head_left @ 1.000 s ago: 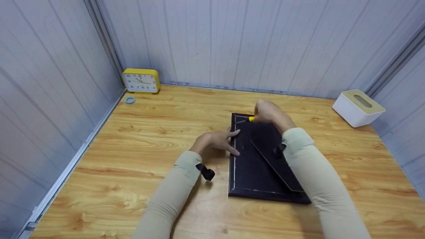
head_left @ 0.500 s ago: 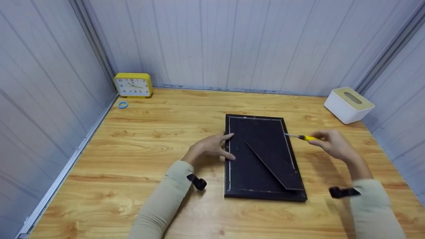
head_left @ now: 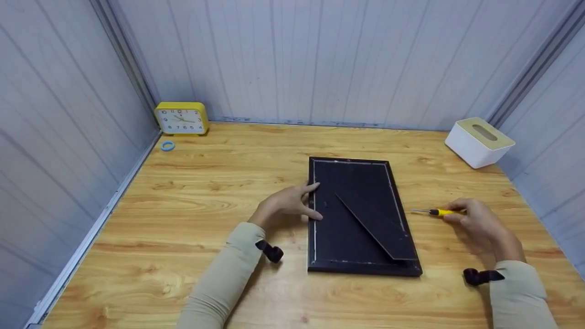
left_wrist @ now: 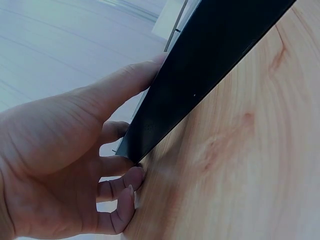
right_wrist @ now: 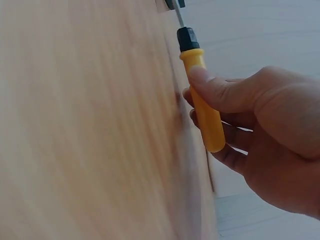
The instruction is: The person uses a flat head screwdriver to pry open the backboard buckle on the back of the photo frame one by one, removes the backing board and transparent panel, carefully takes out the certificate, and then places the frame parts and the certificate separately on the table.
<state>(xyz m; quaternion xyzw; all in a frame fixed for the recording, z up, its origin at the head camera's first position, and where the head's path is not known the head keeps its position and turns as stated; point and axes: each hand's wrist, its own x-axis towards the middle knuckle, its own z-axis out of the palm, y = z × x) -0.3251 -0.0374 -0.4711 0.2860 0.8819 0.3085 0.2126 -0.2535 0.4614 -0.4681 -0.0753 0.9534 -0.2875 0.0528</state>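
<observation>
A black picture frame (head_left: 361,183) lies back side up on the wooden table, its flat stand (head_left: 388,233) slanting across the lower right of the backing. At the frame's left edge, my left hand (head_left: 287,201) rests with thumb and index finger spread over the border. The left wrist view shows the other fingertips (left_wrist: 131,175) bent against the frame's side and the table. To the right of the frame, my right hand (head_left: 484,224) holds a screwdriver (head_left: 443,212) by its yellow handle, thumb on one side and fingers on the other. The metal shaft points left toward the frame.
A yellow clock (head_left: 182,119) stands in the back left corner, with a light blue ring (head_left: 167,146) in front of it. A white tissue box (head_left: 475,146) with a tan lid sits at the back right. Panelled walls (head_left: 288,64) border the table.
From over the frame's top, my right hand has swung right and toward me with the screwdriver, off the frame to its right side. My left hand stays at the left edge.
</observation>
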